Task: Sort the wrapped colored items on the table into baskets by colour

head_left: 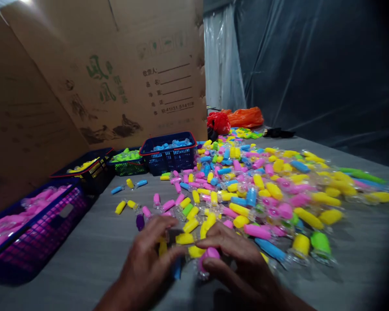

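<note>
1. Reference landmark: the pile [246,190] of small capsule-shaped pieces; pink, yellow, blue and green; smooth rounded bodies in clear crinkled wrappers, spread on a grey matt table [94,250].
2. The right hand [243,263] lies at the near edge of the pile; thumb and fingers pinch a pink piece [209,255].
3. The pink piece sits at the right hand's fingertips, on the side facing the left hand [147,259]; it lies between both hands, the right hand being the one in contact; its long axis appears to run near-to-far, though blur prevents a finer reading.
4. The left hand lies just left of the pink piece, fingers curled over the table; a blue piece [176,270] shows beneath its fingertips; whether it is gripped cannot be told.
5. Left of the pile: a mesh-walled pink basket [45,233] nearest; a blue basket [170,162] at the far-left edge; both rigid plastic.
6. Behind the baskets, far-left of the pile: a printed cardboard box [123,65].
</note>
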Demonstrator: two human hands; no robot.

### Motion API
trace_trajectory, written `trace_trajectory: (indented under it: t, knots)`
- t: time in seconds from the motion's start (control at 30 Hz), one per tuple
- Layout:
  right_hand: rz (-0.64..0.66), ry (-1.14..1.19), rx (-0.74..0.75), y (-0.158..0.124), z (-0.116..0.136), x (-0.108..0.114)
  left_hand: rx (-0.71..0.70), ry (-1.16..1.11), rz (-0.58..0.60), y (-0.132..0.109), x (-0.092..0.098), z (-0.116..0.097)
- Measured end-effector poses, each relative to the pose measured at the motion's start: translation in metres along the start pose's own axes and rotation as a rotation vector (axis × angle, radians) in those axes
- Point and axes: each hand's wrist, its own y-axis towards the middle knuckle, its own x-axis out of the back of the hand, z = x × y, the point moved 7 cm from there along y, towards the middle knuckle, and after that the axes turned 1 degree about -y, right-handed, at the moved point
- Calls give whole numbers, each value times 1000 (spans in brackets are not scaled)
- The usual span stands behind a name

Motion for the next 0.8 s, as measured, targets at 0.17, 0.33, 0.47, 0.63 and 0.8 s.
trace_trajectory:
  t: [0.17,0.33,0.47,0.63,0.8]
  knots:
    - [71,255,-463,-13,-34,-12,242,359,43,60,45,69]
    - [20,452,-739,-21,-52,-16,315,432,241,102,15,105]
    - [2,416,-794,-21,-57,-10,337,322,203,106,0,114]
    - [83,-59,-496,2,-40,6,323,-63,-2,92,29,102]
    - [446,-366,-130,48,-27,-32,532,-740,-125,66,55,105]
